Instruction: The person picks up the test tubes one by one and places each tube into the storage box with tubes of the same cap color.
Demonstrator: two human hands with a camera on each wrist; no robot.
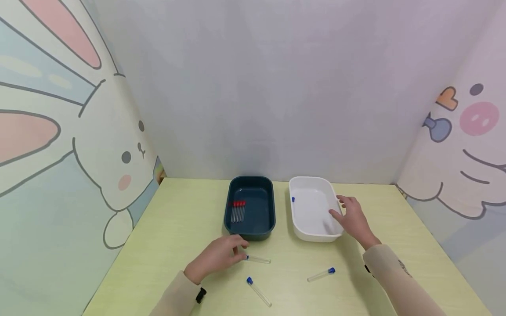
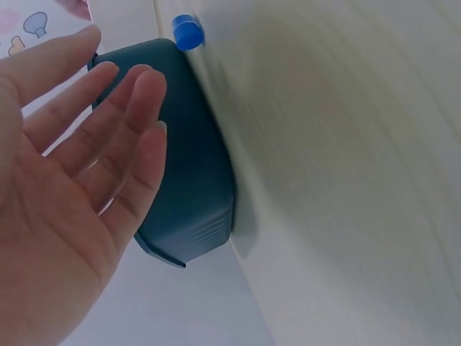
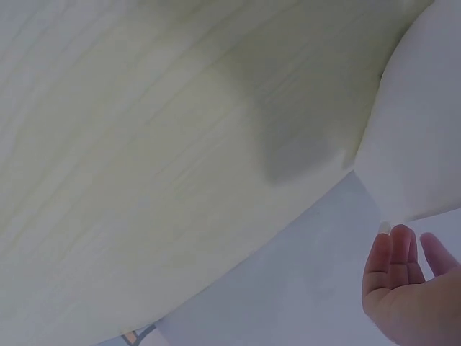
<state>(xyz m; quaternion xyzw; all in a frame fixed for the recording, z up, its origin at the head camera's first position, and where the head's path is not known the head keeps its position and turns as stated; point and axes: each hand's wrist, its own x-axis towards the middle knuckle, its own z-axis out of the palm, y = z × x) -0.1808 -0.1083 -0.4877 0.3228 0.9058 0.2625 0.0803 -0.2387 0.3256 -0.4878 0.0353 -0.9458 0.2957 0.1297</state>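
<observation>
My left hand is low in front of the dark teal tray, its fingers loosely bent and holding nothing. Just by its fingertips lies a clear test tube with a blue cap; in the left wrist view a blue cap shows near the tray's end. My right hand hovers at the right rim of the white tray, thumb and fingers spread apart with nothing between them. Inside that tray, a small blue cap shows against the left wall.
Several red-capped tubes lie side by side in the teal tray. Two more blue-capped tubes lie on the yellowish table, one at the front and one to the right. A pale wall stands behind the table.
</observation>
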